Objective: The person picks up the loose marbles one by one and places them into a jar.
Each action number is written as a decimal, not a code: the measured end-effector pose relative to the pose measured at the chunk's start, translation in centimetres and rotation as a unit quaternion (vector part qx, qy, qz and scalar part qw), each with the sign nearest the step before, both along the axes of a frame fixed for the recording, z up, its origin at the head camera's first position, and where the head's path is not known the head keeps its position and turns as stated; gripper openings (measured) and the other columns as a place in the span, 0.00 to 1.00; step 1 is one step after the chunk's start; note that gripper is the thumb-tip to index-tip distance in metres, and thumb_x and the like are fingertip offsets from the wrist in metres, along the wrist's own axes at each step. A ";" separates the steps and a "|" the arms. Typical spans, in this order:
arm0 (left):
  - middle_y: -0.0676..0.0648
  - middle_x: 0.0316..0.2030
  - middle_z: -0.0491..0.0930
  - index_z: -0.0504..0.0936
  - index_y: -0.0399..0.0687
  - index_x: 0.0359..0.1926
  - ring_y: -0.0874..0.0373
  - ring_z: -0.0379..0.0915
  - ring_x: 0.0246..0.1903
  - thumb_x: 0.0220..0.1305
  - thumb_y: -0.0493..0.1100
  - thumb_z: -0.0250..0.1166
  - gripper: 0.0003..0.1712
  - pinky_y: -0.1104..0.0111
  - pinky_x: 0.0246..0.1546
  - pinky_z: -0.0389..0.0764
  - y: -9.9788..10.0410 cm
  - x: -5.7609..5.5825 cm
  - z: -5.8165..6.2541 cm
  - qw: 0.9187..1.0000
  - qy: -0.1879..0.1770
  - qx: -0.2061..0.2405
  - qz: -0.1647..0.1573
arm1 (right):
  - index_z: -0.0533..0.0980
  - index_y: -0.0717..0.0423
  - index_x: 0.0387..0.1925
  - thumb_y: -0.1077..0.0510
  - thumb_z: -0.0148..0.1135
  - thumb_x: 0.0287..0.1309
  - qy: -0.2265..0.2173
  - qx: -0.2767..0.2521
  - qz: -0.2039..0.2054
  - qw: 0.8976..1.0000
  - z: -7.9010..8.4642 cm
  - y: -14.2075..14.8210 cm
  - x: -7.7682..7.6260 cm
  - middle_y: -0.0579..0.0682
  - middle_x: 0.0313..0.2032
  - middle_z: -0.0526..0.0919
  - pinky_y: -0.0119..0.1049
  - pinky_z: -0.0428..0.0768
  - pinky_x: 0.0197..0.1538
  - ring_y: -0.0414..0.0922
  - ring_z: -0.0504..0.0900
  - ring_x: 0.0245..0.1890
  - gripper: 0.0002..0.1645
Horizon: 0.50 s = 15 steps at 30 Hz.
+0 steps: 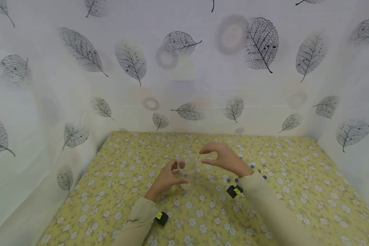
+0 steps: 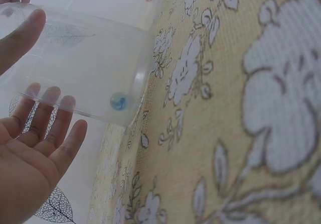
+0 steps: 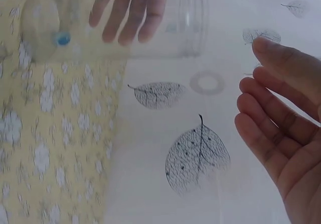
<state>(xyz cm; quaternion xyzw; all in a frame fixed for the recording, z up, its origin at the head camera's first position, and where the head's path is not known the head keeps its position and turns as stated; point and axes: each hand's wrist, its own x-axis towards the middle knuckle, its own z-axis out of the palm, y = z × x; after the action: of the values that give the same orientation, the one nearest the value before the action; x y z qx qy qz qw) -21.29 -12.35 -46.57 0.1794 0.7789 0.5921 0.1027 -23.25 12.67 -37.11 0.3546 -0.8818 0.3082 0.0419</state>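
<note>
A clear see-through jar (image 1: 189, 176) stands upright on the flowered cloth, with its round mouth facing up. My left hand (image 1: 167, 179) holds it from the left side, the thumb on one side of the wall and the fingers on the other. At the bottom of the jar lies a blue swirled marble (image 2: 119, 101), visible through the wall in both wrist views. My right hand (image 1: 222, 159) hovers just right of the jar's mouth, its fingers bent and the thumb apart from them. Nothing shows between those fingertips (image 3: 261, 45).
Several glass marbles lie on the cloth by the right forearm, among them a dark blue marble (image 1: 264, 177) and an orange marble (image 1: 259, 171). The yellow flowered tablecloth (image 1: 126, 191) covers the table. A white leaf-print curtain (image 1: 184, 85) encloses the back and sides.
</note>
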 end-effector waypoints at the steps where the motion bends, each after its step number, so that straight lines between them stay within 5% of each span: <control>1: 0.36 0.60 0.69 0.68 0.42 0.56 0.44 0.66 0.61 0.48 0.43 0.75 0.35 0.53 0.64 0.70 0.0 0.0 0.0 1.000 0.001 -0.002 0.002 | 0.80 0.51 0.46 0.55 0.68 0.53 0.000 -0.002 -0.001 1.000 0.2 0.5 0.2 0.48 0.46 0.83 0.42 0.83 0.50 0.46 0.82 0.44 0.17; 7: 0.38 0.60 0.69 0.69 0.42 0.55 0.45 0.66 0.61 0.49 0.42 0.74 0.34 0.54 0.64 0.71 -0.1 0.0 -0.2 1.000 0.002 -0.011 0.007 | 0.81 0.52 0.45 0.57 0.69 0.51 0.025 0.000 -0.023 0.999 0.5 3.7 0.7 0.51 0.47 0.82 0.44 0.83 0.47 0.47 0.81 0.43 0.18; 15: 0.36 0.60 0.69 0.68 0.40 0.56 0.44 0.66 0.61 0.49 0.42 0.74 0.35 0.54 0.66 0.69 0.0 0.0 0.0 1.000 -0.005 -0.005 0.002 | 0.82 0.51 0.41 0.59 0.71 0.48 0.067 0.015 -0.069 0.995 -0.4 8.1 1.1 0.48 0.40 0.83 0.34 0.80 0.34 0.39 0.77 0.33 0.14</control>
<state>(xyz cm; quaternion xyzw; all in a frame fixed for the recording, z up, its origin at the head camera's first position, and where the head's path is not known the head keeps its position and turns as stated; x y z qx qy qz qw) -21.31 -12.31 -46.61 0.1739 0.7816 0.5895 0.1063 -22.11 20.74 -37.53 0.3137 -0.9038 0.2671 0.1162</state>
